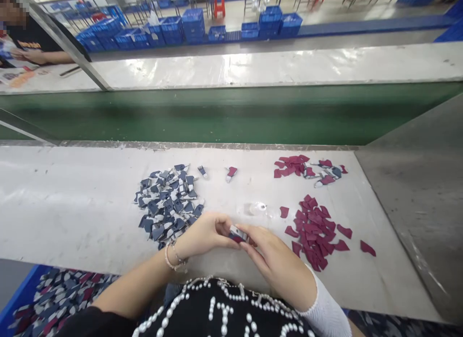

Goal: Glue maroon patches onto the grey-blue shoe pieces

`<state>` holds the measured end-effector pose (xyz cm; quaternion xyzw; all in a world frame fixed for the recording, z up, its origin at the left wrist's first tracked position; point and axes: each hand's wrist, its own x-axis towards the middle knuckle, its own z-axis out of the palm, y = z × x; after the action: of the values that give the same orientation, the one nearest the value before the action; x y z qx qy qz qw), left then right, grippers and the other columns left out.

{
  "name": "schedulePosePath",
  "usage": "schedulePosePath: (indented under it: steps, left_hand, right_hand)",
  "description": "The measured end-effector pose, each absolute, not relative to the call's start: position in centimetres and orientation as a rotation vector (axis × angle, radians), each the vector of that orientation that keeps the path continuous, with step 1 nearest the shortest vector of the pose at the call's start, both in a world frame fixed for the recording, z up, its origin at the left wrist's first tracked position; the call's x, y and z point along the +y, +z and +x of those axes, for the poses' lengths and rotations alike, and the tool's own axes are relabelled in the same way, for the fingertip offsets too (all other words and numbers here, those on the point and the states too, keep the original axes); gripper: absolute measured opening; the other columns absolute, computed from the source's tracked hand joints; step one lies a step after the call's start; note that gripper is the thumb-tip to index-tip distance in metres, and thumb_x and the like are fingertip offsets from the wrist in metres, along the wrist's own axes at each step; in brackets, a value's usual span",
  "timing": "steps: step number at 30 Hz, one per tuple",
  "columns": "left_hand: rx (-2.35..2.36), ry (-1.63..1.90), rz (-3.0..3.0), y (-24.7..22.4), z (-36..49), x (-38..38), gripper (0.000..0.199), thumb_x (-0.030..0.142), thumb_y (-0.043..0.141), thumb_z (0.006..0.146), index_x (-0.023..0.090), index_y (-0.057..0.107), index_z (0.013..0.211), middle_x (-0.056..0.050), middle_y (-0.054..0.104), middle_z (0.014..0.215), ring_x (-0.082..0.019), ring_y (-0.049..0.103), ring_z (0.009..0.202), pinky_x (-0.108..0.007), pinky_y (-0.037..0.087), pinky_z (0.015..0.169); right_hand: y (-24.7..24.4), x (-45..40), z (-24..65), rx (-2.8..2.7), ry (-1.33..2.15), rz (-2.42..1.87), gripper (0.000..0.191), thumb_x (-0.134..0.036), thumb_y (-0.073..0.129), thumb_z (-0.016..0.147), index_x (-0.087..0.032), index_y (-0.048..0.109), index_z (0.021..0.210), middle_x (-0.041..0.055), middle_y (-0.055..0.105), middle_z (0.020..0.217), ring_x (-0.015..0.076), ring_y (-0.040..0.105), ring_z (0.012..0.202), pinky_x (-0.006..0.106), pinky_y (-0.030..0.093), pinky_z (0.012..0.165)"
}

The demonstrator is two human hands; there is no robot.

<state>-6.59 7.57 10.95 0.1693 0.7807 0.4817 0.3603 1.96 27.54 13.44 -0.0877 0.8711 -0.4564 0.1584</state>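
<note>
Between both hands, close in front of my body, is a small grey and maroon plastic part (238, 233). My left hand (211, 234) pinches it from the left, thumb along its lower side. From the right, the thumb and fingers of my right hand (269, 250) close on the same part. A heap of dark blue and light grey parts (168, 202) lies just beyond my left wrist. To the right of my right hand is a pile of flat maroon pieces (314, 231). A grey part with a maroon face (231, 173) and a blue-grey part (203, 171) lie apart ahead.
Farther right sit a smaller maroon pile (291, 165) and several mixed parts (327, 175). A blue bin (21, 293) of parts stands at lower left. A green conveyor belt (231, 115) runs beyond the table; a metal panel (415, 182) borders the right. Across it, a person (39, 42) works.
</note>
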Motion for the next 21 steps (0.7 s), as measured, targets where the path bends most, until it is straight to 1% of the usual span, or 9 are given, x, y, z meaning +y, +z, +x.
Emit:
schedulePosePath:
  steps: [1, 3, 5, 6, 9, 13, 15, 17, 21]
  left_hand:
    - [2.043, 1.215, 0.439, 10.6, -7.8, 7.5, 0.024, 0.033, 0.084, 0.07, 0.016, 0.069, 0.078, -0.002, 0.074, 0.073, -0.018, 0.071, 0.069, -0.027, 0.057, 0.063]
    - [2.156, 1.173, 0.434, 9.9, -10.2, 7.6, 0.027, 0.032, 0.084, 0.07, 0.016, 0.07, 0.086, -0.005, 0.076, 0.079, -0.021, 0.074, 0.074, -0.03, 0.06, 0.067]
    - [2.262, 1.136, 0.447, 9.6, -12.4, 8.0, 0.03, 0.03, 0.078, 0.077, 0.016, 0.069, 0.102, -0.008, 0.078, 0.093, -0.022, 0.075, 0.083, -0.033, 0.061, 0.076]
    - [2.305, 1.114, 0.469, 9.6, -13.3, 8.2, 0.032, 0.029, 0.075, 0.081, 0.016, 0.067, 0.109, -0.009, 0.077, 0.101, -0.022, 0.075, 0.088, -0.033, 0.061, 0.081]
    - [2.453, 1.025, 0.558, 9.9, -15.4, 8.1, 0.03, 0.022, 0.062, 0.09, 0.02, 0.064, 0.12, -0.011, 0.073, 0.118, -0.024, 0.072, 0.105, -0.038, 0.058, 0.094]
    - [2.687, 0.889, 0.609, 10.4, -17.9, 6.4, 0.028, 0.005, 0.056, 0.086, 0.02, 0.069, 0.105, -0.014, 0.058, 0.139, -0.034, 0.048, 0.136, -0.054, 0.038, 0.112]
    - [2.707, 0.85, 0.604, 10.3, -19.2, 5.6, 0.018, 0.006, 0.06, 0.086, 0.018, 0.069, 0.095, -0.014, 0.06, 0.134, -0.034, 0.048, 0.133, -0.055, 0.038, 0.111]
    - [2.676, 0.851, 0.576, 10.4, -20.2, 5.3, 0.005, 0.017, 0.063, 0.09, 0.015, 0.067, 0.094, -0.01, 0.065, 0.119, -0.028, 0.057, 0.119, -0.051, 0.044, 0.103]
    - [2.537, 1.041, 0.485, 11.6, -20.2, 5.2, 0.013, 0.028, 0.067, 0.088, 0.016, 0.064, 0.09, -0.006, 0.065, 0.098, -0.021, 0.061, 0.093, -0.044, 0.049, 0.093]
  right_hand:
    - [13.5, 28.2, 1.9, 2.486, -1.307, -0.207, 0.025, -0.025, 0.05, 0.101, -0.022, 0.054, 0.125, 0.0079, 0.067, 0.112, 0.0248, 0.064, 0.103, 0.045, 0.052, 0.09]
    - [13.6, 30.0, 1.6, 2.5, -1.29, -0.097, 0.014, -0.033, 0.052, 0.1, -0.022, 0.057, 0.108, 0.0046, 0.067, 0.096, 0.0232, 0.065, 0.09, 0.04, 0.054, 0.081]
    - [13.3, 31.7, 1.3, 2.537, -1.289, 0.032, 0.018, -0.038, 0.052, 0.099, -0.023, 0.054, 0.088, 0.0004, 0.062, 0.08, 0.0211, 0.064, 0.076, 0.035, 0.052, 0.069]
    - [13.0, 32.5, 1.2, 2.564, -1.302, 0.091, 0.02, -0.039, 0.052, 0.099, -0.023, 0.052, 0.086, -0.0003, 0.061, 0.077, 0.0206, 0.063, 0.073, 0.034, 0.052, 0.067]
    - [11.3, 33.6, 0.3, 2.639, -1.36, 0.205, 0.018, -0.037, 0.058, 0.094, -0.022, 0.056, 0.104, 0.0034, 0.065, 0.089, 0.0229, 0.066, 0.08, 0.038, 0.054, 0.073]
    - [9.1, 32.7, -1.3, 2.641, -1.452, 0.184, 0.042, -0.027, 0.068, 0.083, -0.02, 0.058, 0.124, 0.0113, 0.066, 0.119, 0.0276, 0.066, 0.105, 0.043, 0.054, 0.09]
    - [8.5, 32.1, -2.1, 2.607, -1.507, 0.131, 0.04, -0.023, 0.069, 0.081, -0.021, 0.063, 0.12, 0.0105, 0.067, 0.124, 0.0286, 0.063, 0.114, 0.043, 0.053, 0.095]
    - [8.4, 31.7, -2.7, 2.568, -1.561, 0.089, 0.035, -0.023, 0.068, 0.081, -0.022, 0.066, 0.115, 0.0091, 0.069, 0.123, 0.0294, 0.061, 0.119, 0.044, 0.051, 0.099]
    - [8.9, 31.9, -2.6, 2.473, -1.68, 0.021, 0.03, -0.034, 0.06, 0.091, -0.022, 0.063, 0.118, 0.0069, 0.072, 0.113, 0.0271, 0.068, 0.107, 0.042, 0.054, 0.096]
